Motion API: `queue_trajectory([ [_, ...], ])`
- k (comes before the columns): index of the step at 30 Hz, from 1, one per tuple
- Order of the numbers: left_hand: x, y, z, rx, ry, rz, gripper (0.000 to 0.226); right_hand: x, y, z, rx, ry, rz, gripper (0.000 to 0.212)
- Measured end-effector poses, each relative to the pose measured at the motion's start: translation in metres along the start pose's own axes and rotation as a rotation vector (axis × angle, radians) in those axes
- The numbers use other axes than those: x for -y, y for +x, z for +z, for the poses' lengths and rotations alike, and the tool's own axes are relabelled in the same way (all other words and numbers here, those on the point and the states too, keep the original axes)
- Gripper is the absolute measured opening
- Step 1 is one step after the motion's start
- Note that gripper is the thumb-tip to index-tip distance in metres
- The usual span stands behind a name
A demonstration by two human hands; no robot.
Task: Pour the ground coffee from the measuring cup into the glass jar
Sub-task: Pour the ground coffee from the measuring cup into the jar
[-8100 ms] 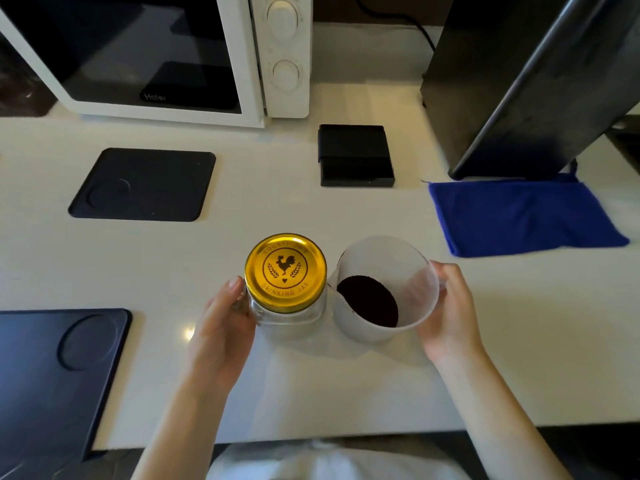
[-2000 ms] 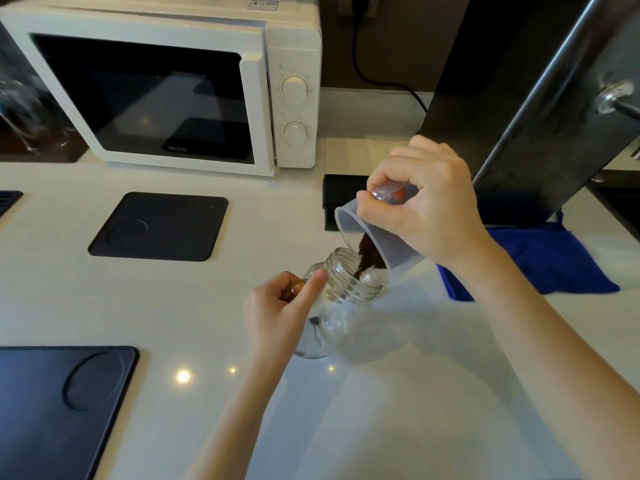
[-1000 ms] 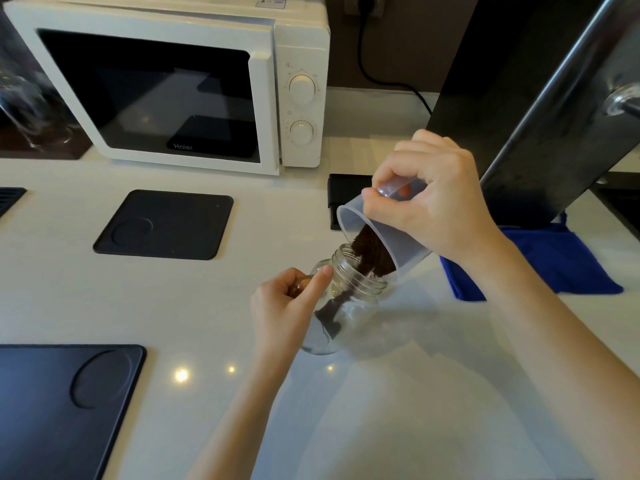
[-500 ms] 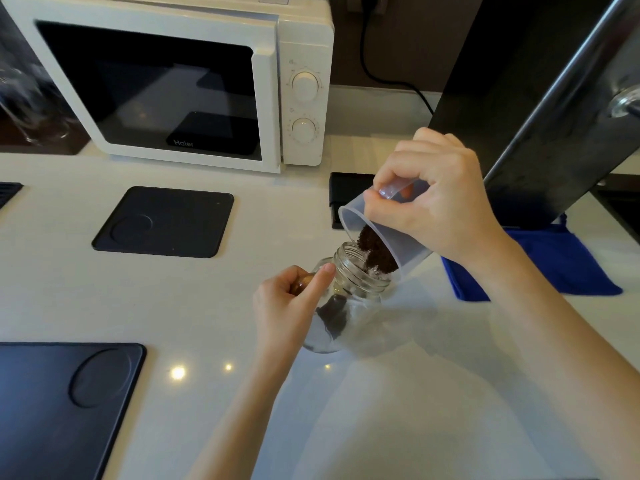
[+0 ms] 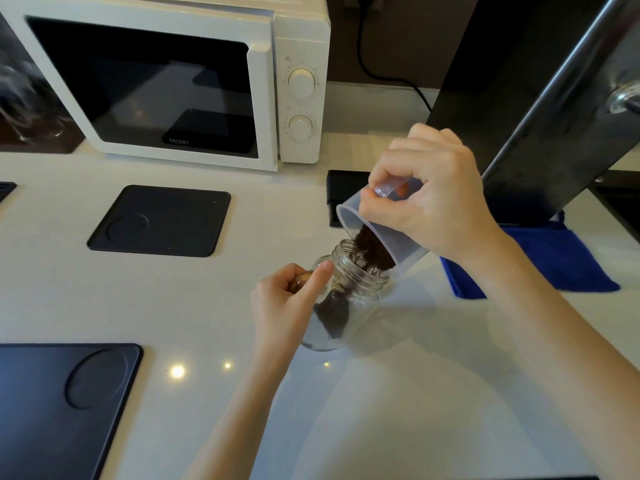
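Note:
A clear glass jar [image 5: 349, 306] stands open on the white counter, tilted slightly toward the cup. My left hand [image 5: 287, 306] grips its left side, with a gold lid edge [image 5: 300, 280] showing inside the fist. My right hand [image 5: 433, 199] holds a translucent measuring cup [image 5: 388, 237] tipped down over the jar mouth. Dark ground coffee [image 5: 372, 247] slides from the cup's lip into the jar, and a dark heap [image 5: 332, 313] lies inside the glass.
A white microwave [image 5: 180, 81] stands at the back. Black mats lie at the centre left [image 5: 159, 220] and near left [image 5: 59, 403]. A small black box [image 5: 343, 188] sits behind the cup. A blue cloth [image 5: 554, 265] and a dark slanted appliance [image 5: 554, 109] are on the right.
More coffee has left the cup and the heap in the jar has grown. Both hands stay in nearly the same place, the cup still tipped.

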State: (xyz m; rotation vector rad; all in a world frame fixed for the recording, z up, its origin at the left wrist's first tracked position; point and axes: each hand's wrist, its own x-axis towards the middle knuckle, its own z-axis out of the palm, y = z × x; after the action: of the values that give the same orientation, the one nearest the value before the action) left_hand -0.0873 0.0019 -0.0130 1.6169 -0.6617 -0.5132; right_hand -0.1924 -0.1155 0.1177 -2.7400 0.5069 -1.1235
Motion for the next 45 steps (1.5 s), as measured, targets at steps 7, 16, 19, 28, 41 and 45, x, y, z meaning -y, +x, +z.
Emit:
queue_trajectory([
  [7,-0.0016,-0.0005,-0.0001,0.001,0.008,0.001,0.048,-0.0004,0.0017,-0.0007,0.011,0.0,-0.002,0.023],
  [16,-0.0011,-0.0002,0.0007,-0.001,-0.003,0.018,0.047,0.0001,0.0027,-0.0016,0.023,0.031,0.011,0.028],
  [19,-0.0008,-0.0003,0.0007,-0.003,-0.003,0.021,0.048,0.0002,0.0033,-0.0012,0.022,0.035,0.026,0.023],
  [28,0.0016,0.0002,0.0013,0.0,0.001,0.019,0.048,0.0028,0.004,0.0004,0.052,-0.005,0.001,0.019],
  [41,0.0026,0.0003,0.0025,-0.008,-0.004,-0.02,0.048,0.004,0.0063,0.0001,0.05,-0.006,-0.007,0.02],
  [45,0.003,0.0005,0.0039,-0.011,-0.004,-0.007,0.048,0.0044,0.0062,-0.0003,0.059,-0.019,-0.018,0.021],
])
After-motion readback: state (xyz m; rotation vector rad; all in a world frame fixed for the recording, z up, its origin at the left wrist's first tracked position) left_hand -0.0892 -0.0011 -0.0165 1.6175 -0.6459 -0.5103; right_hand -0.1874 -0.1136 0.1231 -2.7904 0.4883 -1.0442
